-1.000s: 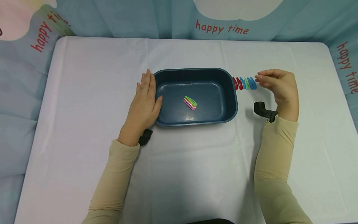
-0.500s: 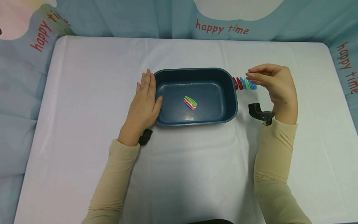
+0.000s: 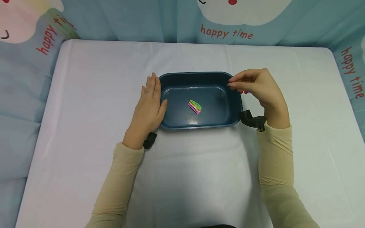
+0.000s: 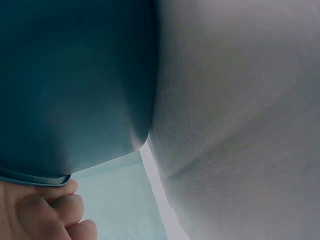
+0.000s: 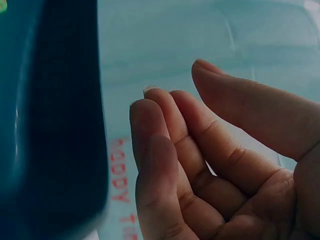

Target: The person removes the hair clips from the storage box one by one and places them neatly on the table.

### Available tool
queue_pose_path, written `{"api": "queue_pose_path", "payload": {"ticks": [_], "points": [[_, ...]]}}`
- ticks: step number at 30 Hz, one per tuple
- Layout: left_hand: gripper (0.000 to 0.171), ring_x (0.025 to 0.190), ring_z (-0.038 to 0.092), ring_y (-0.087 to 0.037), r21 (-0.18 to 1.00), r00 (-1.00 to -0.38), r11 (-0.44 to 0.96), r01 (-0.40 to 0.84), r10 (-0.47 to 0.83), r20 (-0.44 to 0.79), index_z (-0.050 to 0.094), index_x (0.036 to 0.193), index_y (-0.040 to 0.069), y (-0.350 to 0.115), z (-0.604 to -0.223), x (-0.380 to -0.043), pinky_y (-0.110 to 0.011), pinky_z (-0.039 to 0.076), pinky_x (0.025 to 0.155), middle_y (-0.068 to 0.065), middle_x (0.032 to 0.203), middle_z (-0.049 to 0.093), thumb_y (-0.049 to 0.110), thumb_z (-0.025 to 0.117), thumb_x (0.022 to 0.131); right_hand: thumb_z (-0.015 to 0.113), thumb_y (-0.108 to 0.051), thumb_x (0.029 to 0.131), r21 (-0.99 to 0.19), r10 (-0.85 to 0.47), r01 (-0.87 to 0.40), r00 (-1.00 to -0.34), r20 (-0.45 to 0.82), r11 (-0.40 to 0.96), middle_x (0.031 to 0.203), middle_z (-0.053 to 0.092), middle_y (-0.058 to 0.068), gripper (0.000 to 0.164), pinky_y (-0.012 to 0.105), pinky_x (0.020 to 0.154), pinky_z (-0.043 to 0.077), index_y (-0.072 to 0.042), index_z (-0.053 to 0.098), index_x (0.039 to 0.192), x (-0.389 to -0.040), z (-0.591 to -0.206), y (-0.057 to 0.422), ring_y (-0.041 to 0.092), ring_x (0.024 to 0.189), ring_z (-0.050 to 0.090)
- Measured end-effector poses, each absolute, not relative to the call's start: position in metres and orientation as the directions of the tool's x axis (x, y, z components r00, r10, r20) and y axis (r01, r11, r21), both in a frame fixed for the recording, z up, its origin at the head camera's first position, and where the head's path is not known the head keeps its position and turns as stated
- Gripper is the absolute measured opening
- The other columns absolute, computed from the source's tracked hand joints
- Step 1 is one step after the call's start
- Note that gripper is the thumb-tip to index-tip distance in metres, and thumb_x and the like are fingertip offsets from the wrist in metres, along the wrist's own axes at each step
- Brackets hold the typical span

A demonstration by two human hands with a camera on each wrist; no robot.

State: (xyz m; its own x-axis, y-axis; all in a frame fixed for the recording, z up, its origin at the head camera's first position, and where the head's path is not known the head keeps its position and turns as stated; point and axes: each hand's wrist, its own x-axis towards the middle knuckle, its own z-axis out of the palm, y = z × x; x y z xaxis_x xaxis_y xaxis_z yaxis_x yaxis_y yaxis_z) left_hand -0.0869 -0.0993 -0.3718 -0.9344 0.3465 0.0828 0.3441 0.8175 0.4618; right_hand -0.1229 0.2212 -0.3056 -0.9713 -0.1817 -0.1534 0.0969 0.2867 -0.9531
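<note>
A dark blue rectangular basin (image 3: 175, 118) sits on the white table. Inside it lies a small cluster of snap hair clips (image 3: 195, 106) in green, orange, white and pink. My left hand (image 3: 149, 109) rests along the basin's left end, fingers straight and thumb over the rim. At the opposite end my right hand (image 3: 260, 87) hovers by the far right corner, overlapping the rim in the head view. Its fingers bend loosely, and the right wrist view shows a gap between thumb (image 5: 250, 105) and fingers with nothing in it. Beneath that hand, red clips (image 3: 245, 92) peek out; the others in their row are hidden.
White cloth covers the table (image 3: 114, 69), and blue curtains (image 3: 137, 22) printed with "happy time" hang around its far and side edges. Black camera mounts show at both wrists, the right mount (image 3: 252, 119) close to the basin's right end.
My right hand has moved left from beside the clip row to the basin's right corner, now covering most of the row. The left hand stays in place. The head view has tilted slightly.
</note>
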Motion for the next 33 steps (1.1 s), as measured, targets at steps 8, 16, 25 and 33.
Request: {"api": "queue_pose_path", "payload": {"ticks": [8, 16, 25, 33], "points": [[0.065, 0.143, -0.008, -0.027, 0.436, -0.936, 0.836, 0.335, 0.347, 0.053, 0.004, 0.147, -0.007, -0.102, -0.370, -0.086, -0.045, 0.002, 0.113, -0.019, 0.156, -0.005, 0.025, 0.034, 0.101, 0.069, -0.008, 0.085, -0.870, -0.334, 0.027, -0.917, -0.217, 0.492, 0.085, 0.070, 0.002, 0.014, 0.025, 0.074, 0.050, 0.003, 0.071, 0.094, -0.130, -0.307, 0.185, 0.018, 0.080, 0.064], [0.066, 0.143, -0.005, -0.029, 0.413, -0.932, 0.842, 0.348, 0.360, 0.050, 0.004, 0.147, -0.009, -0.100, -0.370, -0.087, -0.045, 0.003, 0.113, -0.019, 0.156, -0.005, 0.026, 0.035, 0.100, 0.069, -0.005, 0.084, -0.845, -0.446, -0.045, -0.864, -0.235, 0.533, 0.082, 0.069, 0.006, 0.013, 0.023, 0.069, 0.048, 0.006, 0.069, 0.092, -0.143, -0.315, 0.164, 0.017, 0.074, 0.060], [0.066, 0.143, -0.004, -0.028, 0.407, -0.932, 0.843, 0.351, 0.358, 0.062, 0.005, 0.147, -0.008, -0.099, -0.373, -0.089, -0.043, 0.002, 0.113, -0.018, 0.156, -0.005, 0.025, 0.036, 0.099, 0.067, -0.003, 0.085, -0.827, -0.483, -0.039, -0.827, -0.288, 0.560, 0.082, 0.069, 0.009, 0.009, 0.023, 0.069, 0.049, 0.004, 0.068, 0.091, -0.153, -0.335, 0.152, 0.015, 0.075, 0.063], [0.066, 0.143, -0.008, -0.026, 0.416, -0.933, 0.842, 0.345, 0.355, 0.055, 0.003, 0.147, -0.008, -0.100, -0.373, -0.089, -0.044, 0.001, 0.113, -0.018, 0.156, -0.007, 0.024, 0.036, 0.099, 0.067, -0.002, 0.085, -0.815, -0.500, -0.025, -0.800, -0.331, 0.579, 0.082, 0.070, 0.009, 0.008, 0.024, 0.068, 0.049, 0.005, 0.068, 0.090, -0.158, -0.345, 0.149, 0.015, 0.075, 0.064]]}}
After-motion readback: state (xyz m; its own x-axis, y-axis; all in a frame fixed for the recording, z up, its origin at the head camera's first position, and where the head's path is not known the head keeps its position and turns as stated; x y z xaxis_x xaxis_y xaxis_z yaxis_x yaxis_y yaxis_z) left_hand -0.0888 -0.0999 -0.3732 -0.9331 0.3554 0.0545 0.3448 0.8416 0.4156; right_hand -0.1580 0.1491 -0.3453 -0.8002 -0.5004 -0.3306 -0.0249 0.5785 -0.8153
